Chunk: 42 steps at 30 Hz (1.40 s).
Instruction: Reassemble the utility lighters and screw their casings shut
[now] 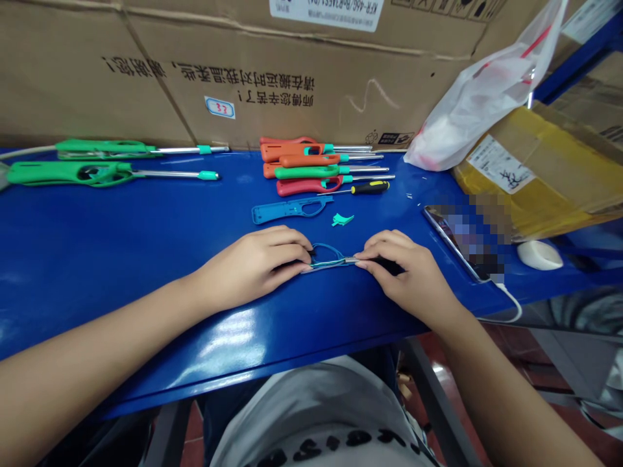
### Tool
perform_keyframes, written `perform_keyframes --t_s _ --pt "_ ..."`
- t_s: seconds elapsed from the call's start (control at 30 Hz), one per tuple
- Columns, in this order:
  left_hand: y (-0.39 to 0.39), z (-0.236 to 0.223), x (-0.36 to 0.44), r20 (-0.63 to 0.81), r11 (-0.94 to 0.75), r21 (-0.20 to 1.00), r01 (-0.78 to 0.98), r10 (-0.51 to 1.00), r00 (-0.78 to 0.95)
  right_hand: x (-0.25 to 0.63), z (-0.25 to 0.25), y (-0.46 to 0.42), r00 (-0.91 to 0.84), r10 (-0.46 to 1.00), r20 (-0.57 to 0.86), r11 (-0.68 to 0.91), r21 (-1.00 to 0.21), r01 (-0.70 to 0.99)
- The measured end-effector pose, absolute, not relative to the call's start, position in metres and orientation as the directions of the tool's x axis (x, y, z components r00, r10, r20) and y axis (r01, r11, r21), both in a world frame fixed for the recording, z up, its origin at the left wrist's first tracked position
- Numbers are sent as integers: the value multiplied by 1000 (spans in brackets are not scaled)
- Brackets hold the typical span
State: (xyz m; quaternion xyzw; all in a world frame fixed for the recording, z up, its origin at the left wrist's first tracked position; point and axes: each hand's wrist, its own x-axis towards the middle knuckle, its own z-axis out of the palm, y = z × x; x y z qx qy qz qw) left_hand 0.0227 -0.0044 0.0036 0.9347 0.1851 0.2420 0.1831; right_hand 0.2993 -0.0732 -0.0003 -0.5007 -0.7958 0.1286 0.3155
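Observation:
My left hand (265, 263) is closed around the handle end of an opened blue gas lighter (335, 251), covering most of that end. At the other end, my right hand (402, 269) pinches the lighter's metal tube (351, 260) between thumb and fingers. The guard loop and a thin pale strip along it show between my hands. Beyond them lies a loose blue casing half (280, 211), inner side up. A small teal trigger piece (342, 220) rests to the right of it. Farther back is a screwdriver (372, 187) with a black and yellow handle.
Several orange, red and green lighters (304, 172) lie in a row behind. Two green lighters (71, 173) are at the left. A phone (457, 243) with a cable, a white mouse (539, 255), a taped box (545, 168) and a plastic bag (467, 110) occupy the right. A large carton (204, 39) walls the back.

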Motion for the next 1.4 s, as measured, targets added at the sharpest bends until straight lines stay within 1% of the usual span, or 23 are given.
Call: perform_keyframes --t_s 0.23,0.37,0.53,0.73,0.9,1.1,1.27,1.4 --pt "-4 4 23 384 -866 427 258 433 816 294 -3 -75 -251 884 395 442 -529 724" --pt "-5 4 23 388 -868 427 254 430 815 293 -5 -73 -237 894 380 424 -548 721" --pt "-5 3 24 387 -856 452 253 443 808 294 -1 -70 -244 918 313 389 -588 709" --pt "-4 1 22 393 -859 447 250 440 807 294 10 -61 -289 941 177 335 -621 709" --pt "-8 1 24 395 -857 449 252 443 805 298 14 -58 -286 949 132 300 -657 691" --pt "-14 6 24 424 -809 511 290 531 734 301 13 -60 -285 953 100 273 -687 673" --pt "-12 6 22 449 -803 479 354 571 687 300 10 -62 -267 956 120 273 -697 663" --pt "-9 3 22 417 -777 508 371 599 683 300 11 -63 -276 954 117 277 -698 661"
